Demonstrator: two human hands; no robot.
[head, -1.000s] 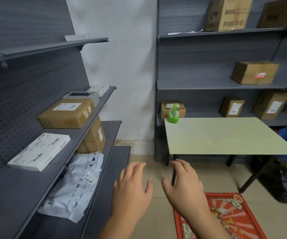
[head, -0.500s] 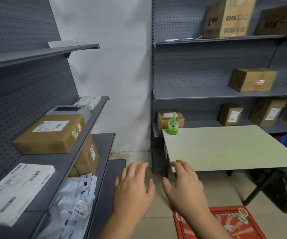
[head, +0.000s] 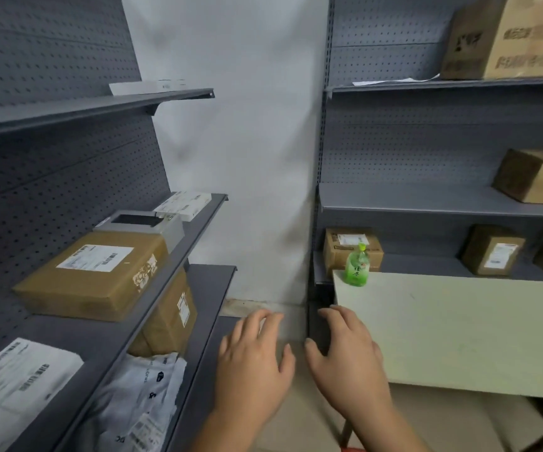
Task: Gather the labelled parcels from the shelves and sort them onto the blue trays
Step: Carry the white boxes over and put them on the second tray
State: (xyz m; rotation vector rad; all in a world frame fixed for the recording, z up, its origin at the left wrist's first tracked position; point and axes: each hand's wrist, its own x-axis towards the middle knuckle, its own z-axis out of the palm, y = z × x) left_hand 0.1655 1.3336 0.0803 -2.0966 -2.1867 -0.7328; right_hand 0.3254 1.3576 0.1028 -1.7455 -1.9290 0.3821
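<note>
Both hands, left hand [head: 253, 363] and right hand [head: 345, 357], hover spread and empty at lower centre; labelled cardboard box [head: 90, 275] at left remains shelved; no blue trays visible, so sorting looks unstarted.

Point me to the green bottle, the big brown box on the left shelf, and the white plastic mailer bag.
green bottle [head: 356, 269]: head view, its label.
big brown box [head: 95, 275]: head view, its top face.
white plastic mailer bag [head: 139, 396]: head view, its crumpled middle.
</note>
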